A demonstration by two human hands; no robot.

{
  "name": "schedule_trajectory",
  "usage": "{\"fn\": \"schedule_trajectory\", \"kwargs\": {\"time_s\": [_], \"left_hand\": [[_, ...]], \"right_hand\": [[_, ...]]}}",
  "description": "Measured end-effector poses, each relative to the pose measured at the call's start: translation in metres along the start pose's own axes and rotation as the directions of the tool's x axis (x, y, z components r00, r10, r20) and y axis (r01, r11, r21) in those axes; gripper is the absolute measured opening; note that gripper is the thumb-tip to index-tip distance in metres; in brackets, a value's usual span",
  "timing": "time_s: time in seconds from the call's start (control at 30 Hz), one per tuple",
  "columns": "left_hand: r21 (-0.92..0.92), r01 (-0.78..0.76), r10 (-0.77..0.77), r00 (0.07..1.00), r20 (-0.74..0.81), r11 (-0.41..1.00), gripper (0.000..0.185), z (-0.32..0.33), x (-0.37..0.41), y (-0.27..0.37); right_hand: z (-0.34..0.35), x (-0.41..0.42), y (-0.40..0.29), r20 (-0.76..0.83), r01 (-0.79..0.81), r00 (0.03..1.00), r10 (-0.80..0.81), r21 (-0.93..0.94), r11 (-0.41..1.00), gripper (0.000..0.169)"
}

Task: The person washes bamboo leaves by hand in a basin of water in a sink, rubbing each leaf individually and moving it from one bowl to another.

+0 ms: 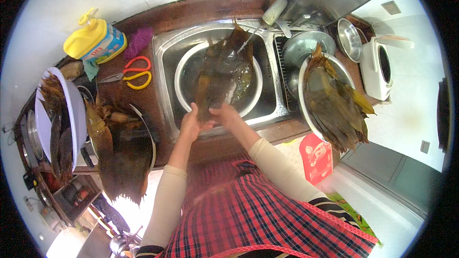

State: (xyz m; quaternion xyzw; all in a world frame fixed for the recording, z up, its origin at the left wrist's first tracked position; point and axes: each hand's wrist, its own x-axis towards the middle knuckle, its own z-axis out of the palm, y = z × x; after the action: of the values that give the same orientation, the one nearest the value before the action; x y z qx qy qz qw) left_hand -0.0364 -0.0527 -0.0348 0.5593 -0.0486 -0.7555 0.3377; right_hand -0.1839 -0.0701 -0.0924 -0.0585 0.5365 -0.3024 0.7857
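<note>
My left hand (193, 123) and my right hand (226, 115) both grip the near end of a bunch of long, dark, wet leaves (206, 91). The leaves look like dried bamboo leaves and stretch away from me over a white-rimmed basin (178, 89). That basin stands in the left bowl of a stainless steel sink (166, 122). A thin stream of water (245, 44) runs from the tap (274, 12) onto their far part. Some of the basin's inside is hidden under the leaves.
At right, more leaves (331, 109) overhang a white-rimmed bowl (303, 79) by a glass lid (308, 44). Scissors (138, 73), a purple scrubber (139, 43) and a yellow detergent jug (96, 39) lie or stand left. Leaves (125, 157) overhang a pot; a lavender basin (77, 114) holds more.
</note>
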Motion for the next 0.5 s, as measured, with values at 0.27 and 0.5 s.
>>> {"fn": "schedule_trajectory", "kwargs": {"time_s": [0.27,0.5], "left_hand": [[0.351,-0.098,0.071,0.994,0.087,0.931,0.011,-0.019,-0.028,-0.017],[0.296,-0.025,0.025,1.0,0.004,0.955,0.011,-0.028,-0.107,-0.024]], "right_hand": [[0.029,-0.022,-0.01,0.317,-0.325,0.915,0.249,0.212,0.922,0.022],[0.023,0.037,-0.048,0.248,-0.221,0.956,0.155,0.264,0.939,0.027]]}}
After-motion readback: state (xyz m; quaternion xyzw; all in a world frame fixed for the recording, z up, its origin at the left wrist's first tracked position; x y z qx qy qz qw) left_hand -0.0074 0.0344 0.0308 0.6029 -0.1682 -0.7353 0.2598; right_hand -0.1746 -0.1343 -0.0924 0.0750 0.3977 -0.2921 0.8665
